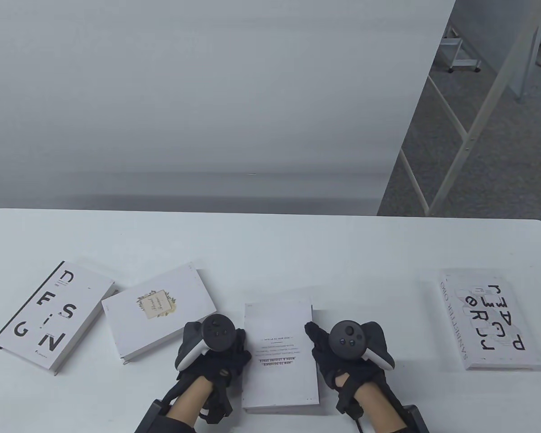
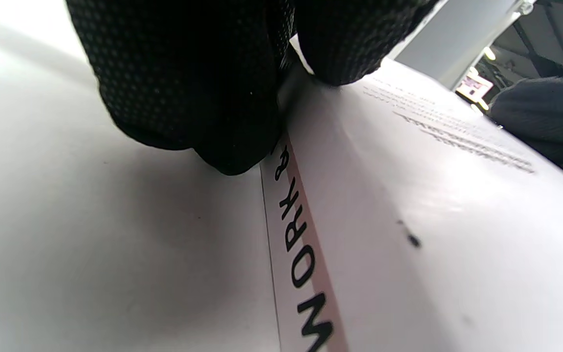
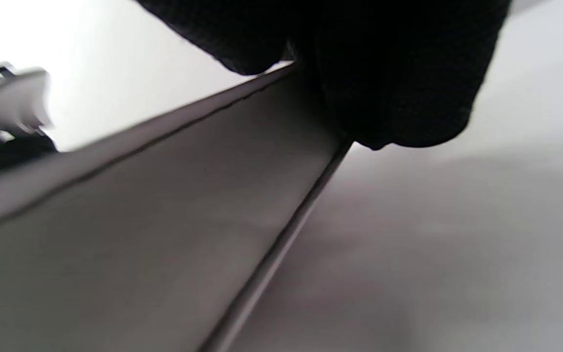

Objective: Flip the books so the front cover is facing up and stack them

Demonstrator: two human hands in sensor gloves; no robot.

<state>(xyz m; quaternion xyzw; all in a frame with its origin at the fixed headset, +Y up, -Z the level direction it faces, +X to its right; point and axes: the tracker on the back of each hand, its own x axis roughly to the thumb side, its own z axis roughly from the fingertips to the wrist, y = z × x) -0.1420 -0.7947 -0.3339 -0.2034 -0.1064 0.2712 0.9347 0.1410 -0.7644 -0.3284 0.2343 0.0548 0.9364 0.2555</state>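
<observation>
A white book (image 1: 279,356) lies in the middle of the table near the front edge, with small text on its upper cover. My left hand (image 1: 240,349) grips its left edge; in the left wrist view (image 2: 286,83) my fingers (image 2: 188,73) pinch the spine (image 2: 301,254), printed "WORK &". My right hand (image 1: 314,337) grips the book's right edge; in the right wrist view my fingers (image 3: 399,73) sit over the edge of the book (image 3: 140,220). A "DESIGN" book (image 1: 52,315), a floral-label book (image 1: 160,309) and a book with large black letters (image 1: 489,320) lie flat, untouched.
The white table (image 1: 297,252) has a rounded far edge with a grey wall panel behind it. The "DESIGN" and floral books lie close together at the left; the lettered book lies alone at the right. A metal frame (image 1: 455,149) stands on the floor beyond the back right corner.
</observation>
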